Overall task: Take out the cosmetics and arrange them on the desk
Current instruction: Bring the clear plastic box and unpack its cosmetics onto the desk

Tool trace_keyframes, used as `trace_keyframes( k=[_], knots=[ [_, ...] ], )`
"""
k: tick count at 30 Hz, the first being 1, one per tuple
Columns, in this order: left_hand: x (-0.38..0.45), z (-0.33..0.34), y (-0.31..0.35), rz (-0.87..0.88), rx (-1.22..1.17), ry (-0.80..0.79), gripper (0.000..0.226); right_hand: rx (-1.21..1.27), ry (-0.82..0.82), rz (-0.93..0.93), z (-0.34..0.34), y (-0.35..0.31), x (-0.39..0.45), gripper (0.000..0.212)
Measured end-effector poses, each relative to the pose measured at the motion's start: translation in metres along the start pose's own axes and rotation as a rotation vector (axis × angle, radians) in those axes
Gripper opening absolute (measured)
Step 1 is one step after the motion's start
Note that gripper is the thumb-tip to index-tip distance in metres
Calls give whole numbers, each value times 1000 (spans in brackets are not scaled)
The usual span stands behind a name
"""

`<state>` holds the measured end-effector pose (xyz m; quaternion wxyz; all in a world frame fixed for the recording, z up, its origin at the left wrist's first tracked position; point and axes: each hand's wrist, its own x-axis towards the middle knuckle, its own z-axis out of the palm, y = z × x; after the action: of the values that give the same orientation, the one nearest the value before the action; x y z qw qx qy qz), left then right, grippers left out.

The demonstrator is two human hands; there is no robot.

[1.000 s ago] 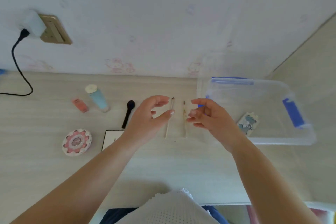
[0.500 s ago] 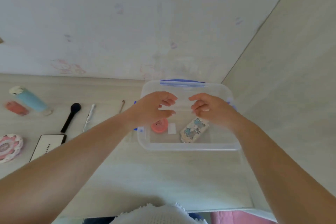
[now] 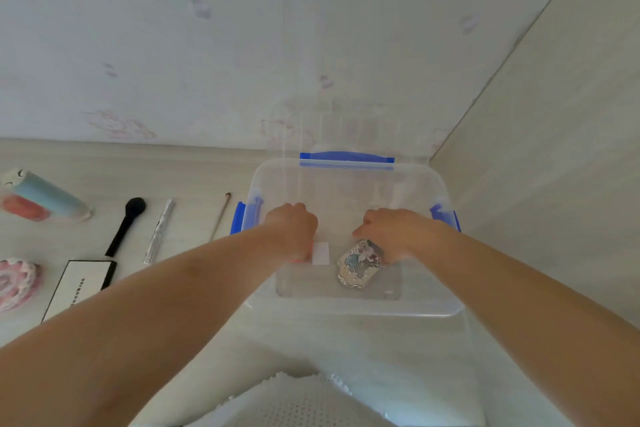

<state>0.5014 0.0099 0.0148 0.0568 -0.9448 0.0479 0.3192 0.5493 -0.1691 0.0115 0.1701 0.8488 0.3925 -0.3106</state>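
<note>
Left hand (image 3: 294, 232): down in the clear box (image 3: 349, 305), fingers hidden; a grip cannot be told.
Right hand (image 3: 388, 236): pinches the patterned case (image 3: 356, 267), to lift it out.
Desk (image 3: 194, 177): brush (image 3: 126, 224) and tube (image 3: 48, 196) lie in a row.

A person's two bare forearms and a white knitted top, seen from above.

Both forearms (image 3: 194, 291) are uncovered from elbow to wrist, with no sleeves, watch, bracelets or rings showing. Low in the view, a white garment (image 3: 294, 402) with a dotted open-weave texture and a scalloped edge covers the torso.
</note>
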Motion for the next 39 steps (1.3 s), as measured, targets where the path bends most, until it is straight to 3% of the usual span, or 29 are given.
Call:
trace_keyframes(
  k=[5, 12, 21, 29, 32, 36, 39],
  knots=[
    [8, 11, 4, 10, 94, 18, 62, -113, 26, -25, 9, -6, 4, 62],
    [10, 13, 6, 18, 88, 47, 52, -169, 71, -17, 7, -7, 8, 66],
    [6, 8, 7, 38, 34, 21, 66, -209, 83, -2, 9, -7, 12, 69],
    [-2, -5, 3, 100, -183, 39, 30, -186, 104, -3, 14, -7, 13, 73],
    [-9, -13, 0, 109, -316, 92, 34, -197, 78, -19, 11, -6, 13, 77],
    [-29, -24, -6, 123, -454, 185, 45, -124, -1, -19, 9, -6, 10, 64],
    [-48, -32, -12, 124, -580, 264, 45, 56, -24, -5, 2, -3, 3, 36]
  ],
)
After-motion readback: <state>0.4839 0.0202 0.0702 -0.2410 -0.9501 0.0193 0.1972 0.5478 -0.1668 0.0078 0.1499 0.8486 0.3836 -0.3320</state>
